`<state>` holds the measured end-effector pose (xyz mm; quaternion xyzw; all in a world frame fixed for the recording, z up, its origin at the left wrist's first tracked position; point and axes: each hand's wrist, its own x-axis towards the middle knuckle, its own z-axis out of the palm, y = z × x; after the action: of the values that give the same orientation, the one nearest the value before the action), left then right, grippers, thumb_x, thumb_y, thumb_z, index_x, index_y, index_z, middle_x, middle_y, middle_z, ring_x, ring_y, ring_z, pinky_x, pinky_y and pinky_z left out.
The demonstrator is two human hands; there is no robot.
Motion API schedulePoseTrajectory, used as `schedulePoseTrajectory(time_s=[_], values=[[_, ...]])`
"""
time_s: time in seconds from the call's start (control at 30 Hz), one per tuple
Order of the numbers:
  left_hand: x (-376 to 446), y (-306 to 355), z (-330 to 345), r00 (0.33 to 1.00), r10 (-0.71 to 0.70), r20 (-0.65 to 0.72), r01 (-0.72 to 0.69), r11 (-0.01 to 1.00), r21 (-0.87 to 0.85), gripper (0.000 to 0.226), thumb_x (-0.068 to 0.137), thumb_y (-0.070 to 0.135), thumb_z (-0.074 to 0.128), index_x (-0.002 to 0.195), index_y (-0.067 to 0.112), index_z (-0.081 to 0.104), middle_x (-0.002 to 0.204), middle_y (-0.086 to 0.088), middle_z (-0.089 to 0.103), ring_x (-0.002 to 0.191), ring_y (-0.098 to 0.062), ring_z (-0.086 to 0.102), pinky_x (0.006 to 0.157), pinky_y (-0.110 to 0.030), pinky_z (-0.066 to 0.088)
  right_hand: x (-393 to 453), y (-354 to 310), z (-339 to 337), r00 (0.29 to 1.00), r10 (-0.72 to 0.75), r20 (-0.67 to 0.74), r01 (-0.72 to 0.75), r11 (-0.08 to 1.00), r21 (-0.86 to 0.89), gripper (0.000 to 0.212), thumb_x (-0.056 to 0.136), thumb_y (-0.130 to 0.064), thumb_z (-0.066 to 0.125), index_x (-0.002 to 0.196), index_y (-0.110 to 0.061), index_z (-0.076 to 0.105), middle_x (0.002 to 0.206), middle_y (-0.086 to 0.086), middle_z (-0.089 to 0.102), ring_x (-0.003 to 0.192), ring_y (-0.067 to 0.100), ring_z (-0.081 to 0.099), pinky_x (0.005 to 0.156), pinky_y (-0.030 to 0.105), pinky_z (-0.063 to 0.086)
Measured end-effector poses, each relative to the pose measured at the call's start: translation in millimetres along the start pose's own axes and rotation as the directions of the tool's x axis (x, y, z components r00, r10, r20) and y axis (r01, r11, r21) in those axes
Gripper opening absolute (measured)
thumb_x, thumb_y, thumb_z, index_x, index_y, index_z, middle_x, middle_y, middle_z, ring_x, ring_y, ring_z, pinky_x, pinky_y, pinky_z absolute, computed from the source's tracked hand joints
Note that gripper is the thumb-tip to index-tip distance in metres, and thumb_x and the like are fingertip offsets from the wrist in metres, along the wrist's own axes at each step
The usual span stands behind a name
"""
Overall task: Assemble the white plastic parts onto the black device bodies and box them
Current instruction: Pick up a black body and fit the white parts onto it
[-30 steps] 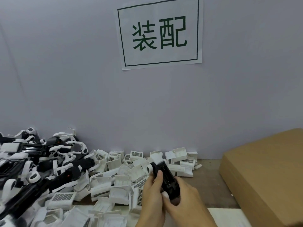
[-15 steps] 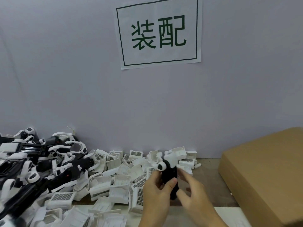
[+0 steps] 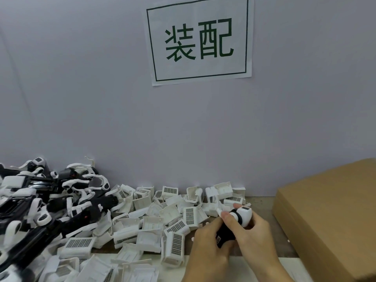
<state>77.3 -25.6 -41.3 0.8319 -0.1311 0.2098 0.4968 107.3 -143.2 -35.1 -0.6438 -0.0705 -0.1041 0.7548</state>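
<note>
While both hands [image 3: 234, 243] grip it, black device body [image 3: 224, 234] mostly hidden.

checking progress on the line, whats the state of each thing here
black device body: lifted, held in both hands
white plastic part: at the body's top end
left hand: grips the body
right hand: holds the white part
cardboard box: closed
loose white parts: piled, unassembled
black devices: heaped at left
</note>
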Motion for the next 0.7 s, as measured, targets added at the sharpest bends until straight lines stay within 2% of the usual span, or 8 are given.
schedulePoseTrajectory(time_s=[0.1,0.2,0.27,0.33,0.4,0.47,0.57,0.7], values=[[1,-3,1,0.996,-0.086,-0.021,0.085,0.996,-0.03,0.042,0.082,0.01,0.067,0.105,0.044,0.058,0.102,0.03,0.07,0.1,0.009,0.064,0.082,-0.011,0.049,-1,2,1,1.0,-0.003,0.029,0.003,1.0,0.013,0.041,0.075,-0.033,0.082,0.112,-0.023,0.067,0.09,-0.001,0.077,0.085,0.009,0.074,0.068,0.021,0.058],[2,-6,1,0.984,-0.098,-0.148,0.087,0.993,-0.082,0.03,0.089,0.008,0.068,0.102,0.034,0.063,0.091,0.019,0.074,0.086,-0.001,0.069,0.078,-0.026,0.056,-6,6,1,0.99,-0.014,0.143,0.008,0.999,0.04,0.057,0.083,-0.059,0.066,0.13,-0.028,0.06,0.116,-0.005,0.072,0.111,0.01,0.067,0.095,0.036,0.053],[6,-6,-2,0.941,-0.182,-0.285,0.129,0.973,-0.193,0.019,0.097,0.009,0.063,0.104,0.026,0.069,0.09,0.013,0.076,0.087,-0.005,0.07,0.08,-0.032,0.057,-8,8,2,0.99,0.016,0.143,-0.02,0.999,0.03,0.067,0.083,-0.064,0.051,0.142,-0.033,0.049,0.135,-0.011,0.061,0.129,0.009,0.054,0.108,0.042,0.044],[9,-3,-5,0.843,-0.38,-0.381,0.215,0.887,-0.409,0.02,0.103,0.015,0.053,0.098,0.02,0.071,0.087,0.004,0.075,0.086,-0.017,0.069,0.073,-0.033,0.056,-7,10,1,0.991,0.044,0.128,-0.043,0.999,-0.01,0.064,0.086,-0.061,0.044,0.143,-0.032,0.049,0.137,-0.012,0.057,0.132,0.01,0.049,0.113,0.044,0.039],[11,3,-10,0.712,-0.631,-0.308,0.259,0.644,-0.72,0.031,0.106,0.028,0.046,0.096,0.012,0.07,0.086,-0.012,0.073,0.08,-0.031,0.067,0.06,-0.036,0.054,-5,11,1,0.987,0.094,0.134,-0.086,0.994,-0.065,0.044,0.098,-0.049,0.044,0.134,-0.03,0.059,0.122,-0.01,0.065,0.119,0.01,0.058,0.104,0.038,0.045],[11,7,-15,0.686,-0.719,-0.113,0.252,0.38,-0.89,0.046,0.098,0.048,0.05,0.097,0.007,0.07,0.078,-0.017,0.073,0.069,-0.033,0.07,0.051,-0.036,0.055,-3,10,2,0.975,0.149,0.166,-0.129,0.983,-0.129,0.028,0.103,-0.034,0.047,0.113,-0.032,0.073,0.099,-0.009,0.072,0.098,0.011,0.066,0.084,0.03,0.048],[10,13,-18,0.736,-0.673,-0.071,0.263,0.381,-0.887,0.049,0.078,0.045,0.071,0.101,0.002,0.067,0.072,-0.01,0.072,0.06,-0.026,0.07,0.052,-0.032,0.054,-4,8,5,0.933,0.23,0.278,-0.191,0.968,-0.161,0.024,0.102,-0.027,0.054,0.101,-0.033,0.077,0.084,-0.004,0.074,0.077,0.015,0.066,0.071,0.031,0.046],[11,11,-15,0.681,-0.724,-0.112,0.318,0.429,-0.846,0.046,0.089,0.034,0.071,0.117,0.001,0.055,0.084,-0.014,0.071,0.074,-0.032,0.066,0.069,-0.042,0.051,-9,1,10,0.867,0.341,0.364,-0.311,0.94,-0.141,0.02,0.085,-0.042,0.064,0.095,-0.032,0.077,0.087,0.002,0.076,0.073,0.023,0.073,0.062,0.029,0.047]])
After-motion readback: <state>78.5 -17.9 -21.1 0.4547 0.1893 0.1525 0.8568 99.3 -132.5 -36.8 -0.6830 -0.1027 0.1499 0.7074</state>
